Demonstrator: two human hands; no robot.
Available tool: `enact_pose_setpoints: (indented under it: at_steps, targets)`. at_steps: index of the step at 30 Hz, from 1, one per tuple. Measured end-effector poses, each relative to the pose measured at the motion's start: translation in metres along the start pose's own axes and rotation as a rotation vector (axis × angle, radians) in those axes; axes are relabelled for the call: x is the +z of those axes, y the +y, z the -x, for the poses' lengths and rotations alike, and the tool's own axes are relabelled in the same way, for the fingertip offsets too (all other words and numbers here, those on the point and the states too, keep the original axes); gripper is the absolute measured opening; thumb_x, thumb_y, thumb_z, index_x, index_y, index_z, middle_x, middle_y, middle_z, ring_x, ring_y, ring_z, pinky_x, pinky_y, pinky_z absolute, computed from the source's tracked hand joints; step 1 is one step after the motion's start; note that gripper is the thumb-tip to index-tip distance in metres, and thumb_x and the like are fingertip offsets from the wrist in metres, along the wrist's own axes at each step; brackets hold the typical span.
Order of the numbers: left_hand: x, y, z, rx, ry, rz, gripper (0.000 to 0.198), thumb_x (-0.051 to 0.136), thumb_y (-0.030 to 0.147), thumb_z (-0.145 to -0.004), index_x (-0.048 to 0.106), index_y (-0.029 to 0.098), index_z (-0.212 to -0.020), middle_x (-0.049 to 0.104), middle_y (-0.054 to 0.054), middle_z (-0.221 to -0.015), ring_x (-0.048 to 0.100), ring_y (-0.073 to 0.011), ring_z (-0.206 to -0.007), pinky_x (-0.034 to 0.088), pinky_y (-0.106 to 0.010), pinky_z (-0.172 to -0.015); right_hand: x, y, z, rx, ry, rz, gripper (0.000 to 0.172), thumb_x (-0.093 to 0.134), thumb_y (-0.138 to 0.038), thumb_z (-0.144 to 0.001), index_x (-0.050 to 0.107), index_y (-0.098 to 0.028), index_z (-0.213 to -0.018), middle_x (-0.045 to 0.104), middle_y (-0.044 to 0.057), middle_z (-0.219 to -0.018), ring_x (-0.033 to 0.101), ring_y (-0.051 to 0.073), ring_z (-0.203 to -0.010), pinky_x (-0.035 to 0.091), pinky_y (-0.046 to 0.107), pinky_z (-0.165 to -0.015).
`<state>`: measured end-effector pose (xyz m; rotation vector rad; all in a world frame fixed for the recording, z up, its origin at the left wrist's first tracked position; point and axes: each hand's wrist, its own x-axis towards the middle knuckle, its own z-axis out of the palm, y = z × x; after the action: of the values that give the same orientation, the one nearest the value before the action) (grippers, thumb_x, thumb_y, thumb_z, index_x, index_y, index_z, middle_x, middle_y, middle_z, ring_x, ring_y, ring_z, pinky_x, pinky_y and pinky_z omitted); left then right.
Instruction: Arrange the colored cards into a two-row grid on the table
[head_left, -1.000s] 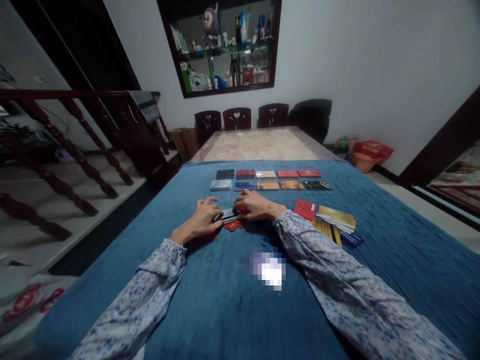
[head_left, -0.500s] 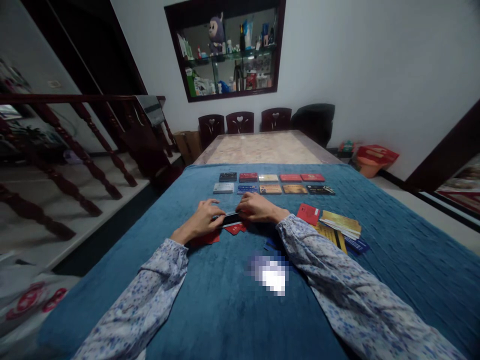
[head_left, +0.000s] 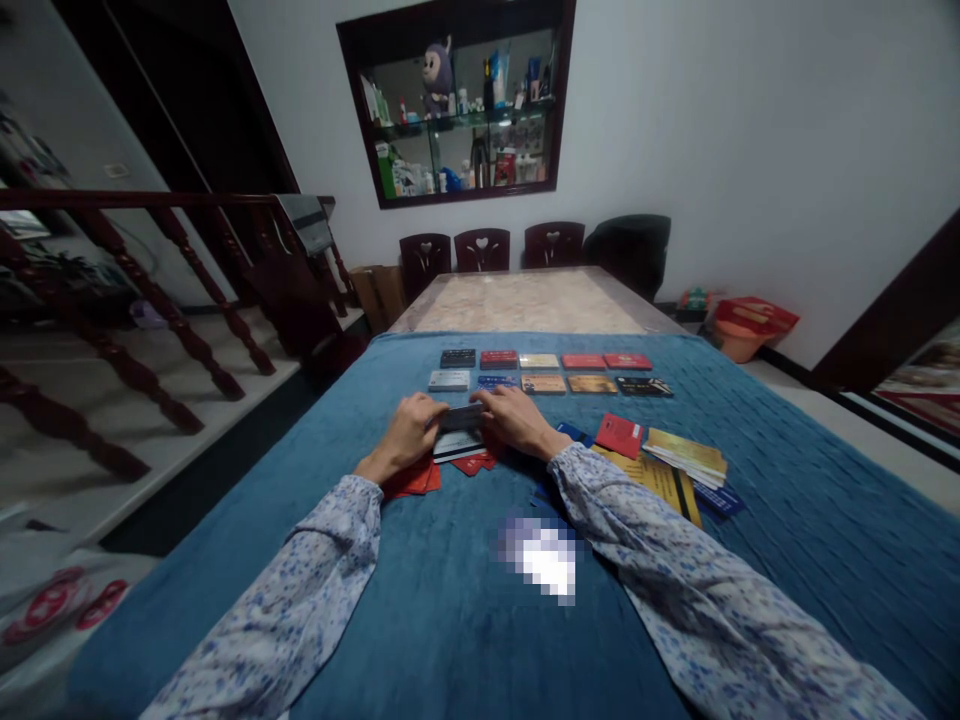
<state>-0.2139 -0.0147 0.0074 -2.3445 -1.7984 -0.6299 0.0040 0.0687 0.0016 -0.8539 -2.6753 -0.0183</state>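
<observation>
Between my left hand [head_left: 411, 428] and my right hand [head_left: 514, 415] is a dark grey stack of cards [head_left: 460, 417], its long edge toward me. The fingers of both hands are closed on its two ends. Just below it lies a white card with a black stripe [head_left: 457, 450]. Red cards [head_left: 416, 480] are spread under my left wrist, and more red cards [head_left: 474, 464] poke out beneath the white one. Beyond my hands, card piles stand in two rows, among them a silver pile [head_left: 448, 381] and a black pile [head_left: 643, 386].
Loose cards lie by my right forearm: a red card [head_left: 619, 435], a gold fan of cards [head_left: 686, 452], yellow cards [head_left: 660, 485] and blue cards [head_left: 718, 499]. A blue cloth [head_left: 450, 600] covers the near part of the table. A pixelated patch hides part of the cloth.
The dark stack has tipped up and lifted slightly between my hands, baring more of the white card below. My left fingers have closed in. The view has shifted a little.
</observation>
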Motion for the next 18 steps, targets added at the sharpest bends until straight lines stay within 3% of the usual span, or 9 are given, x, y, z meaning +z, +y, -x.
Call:
enact_pose_setpoints:
  at_steps: [6,18]
  targets:
    - [0.006,0.000,-0.003,-0.072,0.018,-0.031,0.033,0.056,0.009,-0.088,0.068,0.019,-0.117,0.073,-0.008,-0.109,0.062,-0.0248,-0.105,0.047,-0.039,-0.094,0.002,-0.003,0.000,0.048,-0.024,0.024,0.041,0.052,-0.018,-0.098,0.057,-0.020,-0.139,0.074,0.011,-0.117,0.061,0.025,-0.113,0.039,0.034,-0.092]
    - [0.006,0.015,-0.003,-0.174,-0.123,-0.154,0.045,0.050,0.013,-0.091,0.055,0.021,-0.136,0.074,-0.009,-0.110,0.063,-0.0280,-0.103,0.042,-0.042,-0.091,0.007,-0.004,0.000,0.054,-0.052,0.066,0.052,0.047,-0.017,-0.097,0.047,-0.019,-0.150,0.069,0.014,-0.132,0.058,0.027,-0.119,0.039,0.039,-0.096]
